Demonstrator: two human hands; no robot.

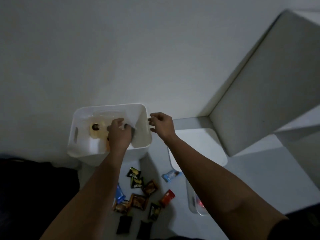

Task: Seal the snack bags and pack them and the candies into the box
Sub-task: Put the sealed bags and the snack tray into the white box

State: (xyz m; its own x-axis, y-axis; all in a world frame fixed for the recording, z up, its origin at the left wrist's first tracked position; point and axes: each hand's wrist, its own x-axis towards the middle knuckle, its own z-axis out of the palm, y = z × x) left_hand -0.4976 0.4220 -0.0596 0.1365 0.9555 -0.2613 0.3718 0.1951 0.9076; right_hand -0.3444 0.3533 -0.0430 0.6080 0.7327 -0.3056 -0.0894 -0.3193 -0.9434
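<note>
White tabletop and a plain white wall fill my view, dim all over. I take the white box (76, 132) as my landmark: my left hand (119, 134) reaches down inside it, fingers curled on something dark I cannot make out, beside a clear snack bag (97, 130) lying on the box floor. My right hand (161, 124) hovers just beside the box's right rim, fingers loosely apart, holding nothing. Nearer me than the box, the wrapped candies (138, 201) lie scattered on the table between my forearms.
</note>
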